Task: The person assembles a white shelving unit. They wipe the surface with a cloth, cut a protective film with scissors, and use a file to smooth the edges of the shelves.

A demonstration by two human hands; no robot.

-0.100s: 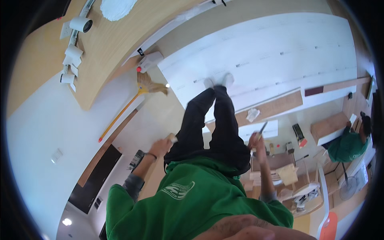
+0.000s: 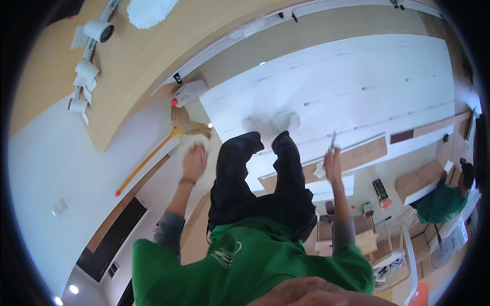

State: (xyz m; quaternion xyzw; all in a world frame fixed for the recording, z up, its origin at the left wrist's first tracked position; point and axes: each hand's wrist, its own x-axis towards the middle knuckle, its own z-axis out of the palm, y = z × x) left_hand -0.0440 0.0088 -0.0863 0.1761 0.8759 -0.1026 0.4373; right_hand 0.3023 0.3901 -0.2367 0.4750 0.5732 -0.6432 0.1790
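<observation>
My right hand (image 2: 332, 166) is closed around a slim pointed tool (image 2: 334, 138) that looks like a knife, its tip directed away from me. My left hand (image 2: 195, 162), somewhat blurred, has its fingers curled; whatever is inside them is hidden. Both arms reach forward on either side of my legs. A large white sheet (image 2: 377, 71) printed with rows of small marks lies on the floor, and my feet rest on it. Past my right hand runs a long wooden strip (image 2: 365, 153), with a crumpled white scrap (image 2: 320, 170) on it.
A yellow-handled broom (image 2: 148, 158) and a white jug with a red cap (image 2: 190, 94) are at the left, near a wooden counter (image 2: 122, 86). A co-worker in green (image 2: 441, 204) is by a wooden box (image 2: 418, 181) at the right. Tools and wood pieces lie nearer me.
Both my hands have moved forward, away from my body, the right still holding the tool. My legs have shifted on the sheet, and the view has tilted slightly.
</observation>
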